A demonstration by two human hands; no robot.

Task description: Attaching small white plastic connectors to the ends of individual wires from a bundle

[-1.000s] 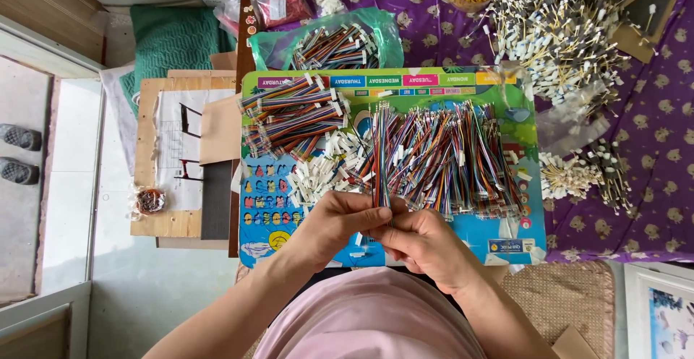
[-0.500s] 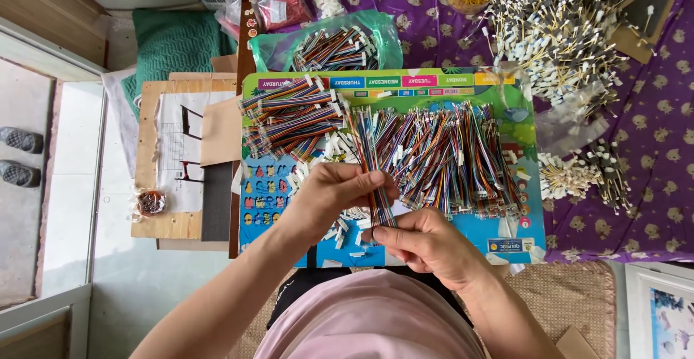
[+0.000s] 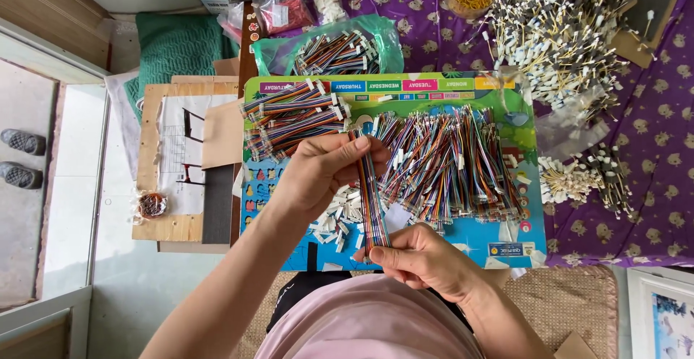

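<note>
The left hand (image 3: 322, 174) and right hand (image 3: 416, 258) pinch a flat, striped ribbon cable (image 3: 370, 196) at its ends. Since earlier, the left hand has risen toward 12 o'clock, pulling the cable straight.

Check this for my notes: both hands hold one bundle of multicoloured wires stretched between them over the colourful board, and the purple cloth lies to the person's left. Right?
Not quite. In the head view the purple cloth lies to the person's right, not left. The rest stands: the left hand and right hand hold one bundle of multicoloured wires over the colourful board.
</note>
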